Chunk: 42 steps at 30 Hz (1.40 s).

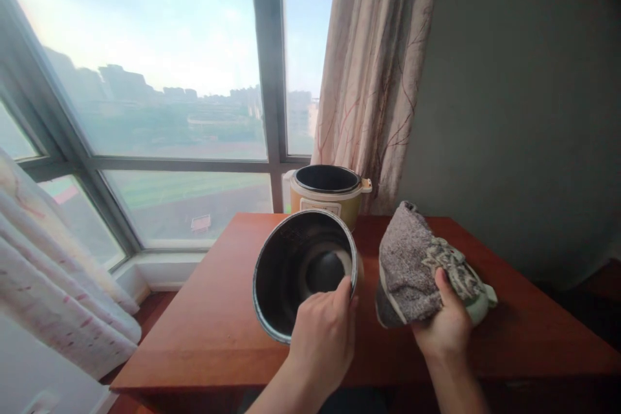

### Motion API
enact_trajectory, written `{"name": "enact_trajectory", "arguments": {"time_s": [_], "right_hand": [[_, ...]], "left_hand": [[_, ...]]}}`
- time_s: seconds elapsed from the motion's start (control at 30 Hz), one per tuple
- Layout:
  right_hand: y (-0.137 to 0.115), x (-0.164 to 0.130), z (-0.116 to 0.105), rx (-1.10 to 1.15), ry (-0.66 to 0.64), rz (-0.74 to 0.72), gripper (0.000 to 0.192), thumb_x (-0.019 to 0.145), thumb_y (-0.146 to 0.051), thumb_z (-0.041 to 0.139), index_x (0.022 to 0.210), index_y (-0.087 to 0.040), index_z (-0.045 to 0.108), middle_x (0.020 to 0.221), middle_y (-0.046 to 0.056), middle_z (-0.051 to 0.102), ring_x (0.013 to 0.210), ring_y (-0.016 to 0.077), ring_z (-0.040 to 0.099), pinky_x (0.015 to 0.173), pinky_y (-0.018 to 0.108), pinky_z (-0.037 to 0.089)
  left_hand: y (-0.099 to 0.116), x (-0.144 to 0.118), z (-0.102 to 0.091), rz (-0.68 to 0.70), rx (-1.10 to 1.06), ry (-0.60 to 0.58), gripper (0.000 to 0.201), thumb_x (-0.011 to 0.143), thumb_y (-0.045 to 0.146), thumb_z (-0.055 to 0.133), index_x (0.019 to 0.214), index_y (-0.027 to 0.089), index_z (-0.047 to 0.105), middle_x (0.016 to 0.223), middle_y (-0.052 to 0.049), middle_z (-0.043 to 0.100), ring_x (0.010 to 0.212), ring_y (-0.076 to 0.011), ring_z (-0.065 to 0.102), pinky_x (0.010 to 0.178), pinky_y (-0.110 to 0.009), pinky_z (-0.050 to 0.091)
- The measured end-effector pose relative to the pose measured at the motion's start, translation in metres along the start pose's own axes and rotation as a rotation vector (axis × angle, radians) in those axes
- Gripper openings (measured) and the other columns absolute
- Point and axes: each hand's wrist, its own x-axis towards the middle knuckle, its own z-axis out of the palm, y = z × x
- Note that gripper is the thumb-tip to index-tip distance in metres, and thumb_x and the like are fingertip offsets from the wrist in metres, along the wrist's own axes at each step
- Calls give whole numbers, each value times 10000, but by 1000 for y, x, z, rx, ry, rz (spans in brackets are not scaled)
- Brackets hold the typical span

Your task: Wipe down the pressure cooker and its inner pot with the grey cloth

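My left hand (324,326) is closed on the near right rim of a dark inner pot (276,265), the kind that sits in a rice cooker. The pot is tilted so its mouth faces me, and its inside shows a light reflection. My right hand (445,320) is closed on a grey cloth (407,265), which hangs bunched to the left of the thumb. Behind the inner pot stands a yellowish rice cooker (352,207) with its dark opening facing up and no lid on it. A pale green thing (478,307), partly hidden, is just beyond my right hand.
A reddish-brown wooden table (208,310) lies under everything. A large window (169,116) is at the left and behind. A patterned curtain (373,65) hangs behind the cooker, with another curtain (43,272) at far left. A dark wall (514,110) is on the right.
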Motion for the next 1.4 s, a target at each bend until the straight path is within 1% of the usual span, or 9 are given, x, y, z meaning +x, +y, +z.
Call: {"name": "enact_trajectory", "arguments": {"time_s": [0.1,0.23,0.37,0.57,0.77,0.93,1.17,1.3,1.4], "right_hand": [[26,-19,16,-32,-90,45,654,775,-519,741,1360,-275,576,1302,71,677,1156,303,659,961,521,551],[49,-35,23,-102,-164,41,672,743,-516,779,1335,-255,598,1196,71,726,1130,299,677,968,497,555],[57,-43,17,-292,-238,-57,640,765,-557,756,1313,-252,627,1171,79,736,1151,295,667,1030,478,513],[66,-50,6,-527,-362,-182,589,792,-566,734,1288,-261,648,1240,90,706,1248,309,600,1103,485,441],[63,-51,9,-654,-630,-398,395,935,-392,585,1313,-294,642,1315,73,667,1381,300,480,1207,552,272],[54,-58,24,-690,-789,-592,530,907,-274,553,1433,-330,534,1479,33,547,1468,296,362,1237,561,200],[57,-65,31,-812,-901,-766,671,878,-225,489,1533,-304,364,1576,31,424,1521,295,236,1239,584,142],[53,-52,48,-847,-942,-849,694,824,-208,486,1508,-286,395,1571,23,431,1516,297,246,1236,578,139],[47,-35,75,-870,-969,-865,640,812,-198,483,1449,-257,475,1521,27,500,1487,275,317,1231,520,196]], "left_hand": [[-9,-13,13,30,-103,224,307,990,175,410,1276,158,519,839,-74,742,673,-210,704,625,-314,536],[-20,-26,28,45,-252,331,374,976,163,466,1343,196,531,1017,-90,765,838,-201,741,766,-305,586],[-34,-38,42,-48,-333,411,369,995,248,462,1329,187,608,1121,-129,761,1000,-242,741,867,-339,602],[-43,-44,52,-200,-623,361,366,1004,292,475,1308,173,641,1239,-113,725,1091,-245,711,933,-332,577],[-40,-45,55,-267,-761,350,362,1002,342,481,1264,177,667,1161,-102,744,1050,-246,706,918,-322,560],[-43,-48,57,-337,-781,377,345,995,405,472,1130,184,700,921,-69,737,741,-192,661,760,-290,566],[-47,-50,56,-322,-798,363,399,989,484,456,1060,178,702,940,-74,731,788,-209,653,765,-290,544],[-48,-47,55,-330,-788,331,438,987,516,442,1021,173,712,929,-77,731,777,-214,654,767,-298,542],[-49,-43,53,-388,-787,311,438,1005,486,409,1039,169,709,947,-78,730,793,-216,658,781,-302,539]]}}
